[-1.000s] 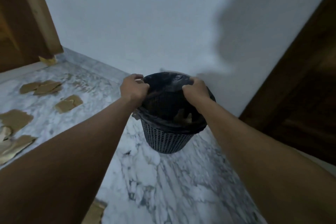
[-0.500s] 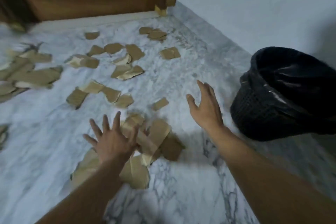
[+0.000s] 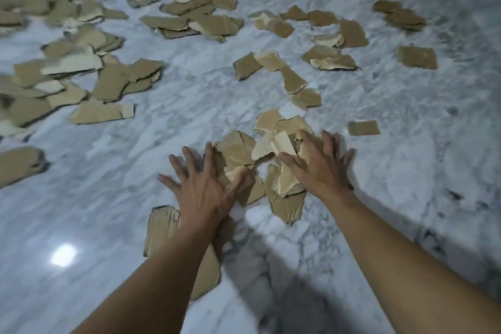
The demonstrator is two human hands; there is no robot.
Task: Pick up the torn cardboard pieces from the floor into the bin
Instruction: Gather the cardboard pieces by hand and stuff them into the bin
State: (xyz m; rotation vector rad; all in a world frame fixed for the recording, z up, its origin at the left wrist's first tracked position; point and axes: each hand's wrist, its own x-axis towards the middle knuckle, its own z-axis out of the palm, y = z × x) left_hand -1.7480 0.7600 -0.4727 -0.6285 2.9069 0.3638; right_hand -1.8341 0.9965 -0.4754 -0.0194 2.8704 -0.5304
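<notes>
- Pale grey-veined marble floor [image 3: 189, 106], littered with torn pieces of flat brown cardboard. The bin is not in view.
- Landmark: the near heap of torn brown cardboard pieces [image 3: 238, 148], loosely overlapped, some showing their pale inner face.
- Left hand [image 3: 200, 187]: palm down, fingers spread wide and straight, holding nothing. It sits on the heap's left edge, with the thumb over the nearest scraps.
- Right hand [image 3: 320, 168]: also flat and splayed, gripping nothing. It is against the heap's right edge, fingertips among the upturned bits.
- Key relation: the heap lies between the two hands, each about equally near. Its long axis runs away from the person, so the hands flank its long sides. An inward squeeze looks like the coming move.
- One pale torn strip [image 3: 282, 144] in the heap is tilted up, pointing roughly away from the person.
- A large flat brown cardboard sheet [image 3: 162, 228] lies nearer than the heap, partly under the left forearm.
- A small rectangular brown scrap [image 3: 363, 127] lies just right of the heap, beyond the right hand.
- Many more pieces lie farther than the heap and to its left. Judged: the job is far from finished.
</notes>
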